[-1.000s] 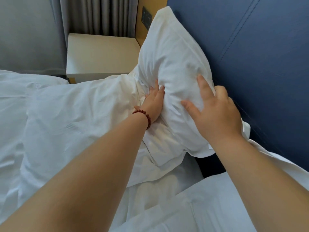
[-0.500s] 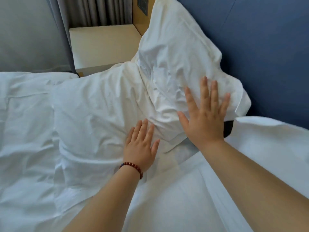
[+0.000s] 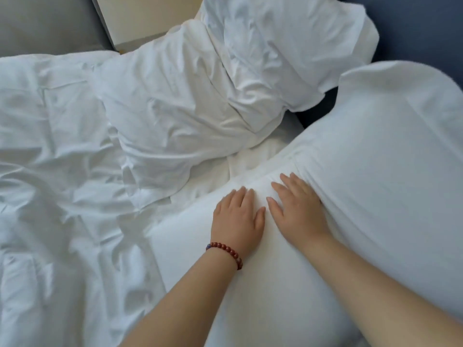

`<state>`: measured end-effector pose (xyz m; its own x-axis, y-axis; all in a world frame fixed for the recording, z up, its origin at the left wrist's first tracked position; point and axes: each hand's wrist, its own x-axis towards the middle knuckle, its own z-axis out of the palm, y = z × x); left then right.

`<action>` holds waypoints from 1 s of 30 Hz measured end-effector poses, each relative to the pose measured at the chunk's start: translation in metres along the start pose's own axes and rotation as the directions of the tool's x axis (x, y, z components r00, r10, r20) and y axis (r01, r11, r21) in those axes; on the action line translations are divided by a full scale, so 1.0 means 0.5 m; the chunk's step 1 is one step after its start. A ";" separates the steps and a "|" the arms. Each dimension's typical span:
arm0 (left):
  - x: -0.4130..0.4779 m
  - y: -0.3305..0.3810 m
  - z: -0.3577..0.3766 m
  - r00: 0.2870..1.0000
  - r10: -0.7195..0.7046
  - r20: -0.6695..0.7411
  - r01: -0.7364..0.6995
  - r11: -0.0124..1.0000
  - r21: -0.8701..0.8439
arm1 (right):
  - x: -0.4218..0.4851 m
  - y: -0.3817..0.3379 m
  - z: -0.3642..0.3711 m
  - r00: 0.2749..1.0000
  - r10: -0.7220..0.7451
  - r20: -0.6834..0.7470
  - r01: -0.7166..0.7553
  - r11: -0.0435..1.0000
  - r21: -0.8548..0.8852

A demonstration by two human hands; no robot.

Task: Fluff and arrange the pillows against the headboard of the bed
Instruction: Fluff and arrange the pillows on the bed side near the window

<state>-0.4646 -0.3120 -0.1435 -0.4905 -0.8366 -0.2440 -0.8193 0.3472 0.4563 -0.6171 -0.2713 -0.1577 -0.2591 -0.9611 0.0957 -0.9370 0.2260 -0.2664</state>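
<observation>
Two white pillows lie near the dark blue headboard (image 3: 413, 23). The far pillow (image 3: 283, 51) is crumpled and leans against the headboard at the top. A second wrinkled pillow (image 3: 170, 103) lies flat beside it to the left. The near pillow (image 3: 390, 151) is plump and smooth, and fills the right side. My left hand (image 3: 239, 217), with a red bead bracelet on the wrist, rests flat on the near pillow's lower part. My right hand (image 3: 297, 209) lies flat next to it, fingers apart, pressing at a seam. Neither hand grips anything.
A rumpled white duvet (image 3: 50, 184) covers the left half of the bed. A beige nightstand (image 3: 140, 18) stands at the top beyond the pillows, with a grey wall or curtain (image 3: 42, 23) to its left.
Both hands have left the far pillow and come down toward me onto the near pillow. The view has tilted down and right, so the near pillow now fills the right side.
</observation>
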 end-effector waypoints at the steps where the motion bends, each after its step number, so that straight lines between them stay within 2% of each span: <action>1: -0.025 -0.001 0.003 1.000 0.017 0.013 -0.018 0.999 0.039 | -0.026 0.004 -0.007 1.000 -0.009 0.006 0.009 1.000 0.004; 6: -0.147 0.002 0.014 0.995 0.084 0.053 -0.093 0.976 0.199 | -0.162 0.011 -0.042 0.998 -0.020 0.060 0.017 0.999 0.048; 11: -0.272 0.033 0.041 0.990 0.084 0.115 -0.109 0.968 0.225 | -0.316 0.008 -0.071 0.989 0.027 0.143 -0.036 0.997 0.064; 14: -0.358 0.051 0.064 0.985 0.088 0.152 -0.125 0.958 0.257 | -0.407 0.014 -0.087 0.980 0.007 0.198 -0.020 0.998 0.063; 18: -0.474 0.069 0.095 0.965 0.117 0.233 -0.187 0.934 0.305 | -0.532 0.026 -0.132 0.919 0.024 0.393 -0.039 0.999 0.032; 20: -0.530 0.068 0.112 0.953 0.143 0.268 -0.233 0.910 0.342 | -0.604 0.030 -0.145 0.871 0.101 0.481 -0.130 0.991 0.026; 22: -0.586 0.066 0.129 0.938 0.153 0.310 -0.265 0.896 0.358 | -0.687 0.027 -0.152 0.805 0.223 0.550 -0.318 0.945 0.082; 25: -0.666 0.068 0.159 0.908 0.159 0.387 -0.296 0.898 0.325 | -0.818 0.021 -0.154 0.746 0.360 0.561 -0.517 0.843 0.147; 30: -0.797 0.082 0.214 0.777 0.173 0.606 -0.347 0.920 0.183 | -0.993 0.020 -0.161 0.652 0.493 0.576 -0.690 0.700 0.182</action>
<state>-0.3346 0.0809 -0.1191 -0.7023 -0.3331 -0.6292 -0.6375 0.6877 0.3474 -0.5166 0.2211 -0.1309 -0.4954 -0.6068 -0.6216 -0.4346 0.7927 -0.4275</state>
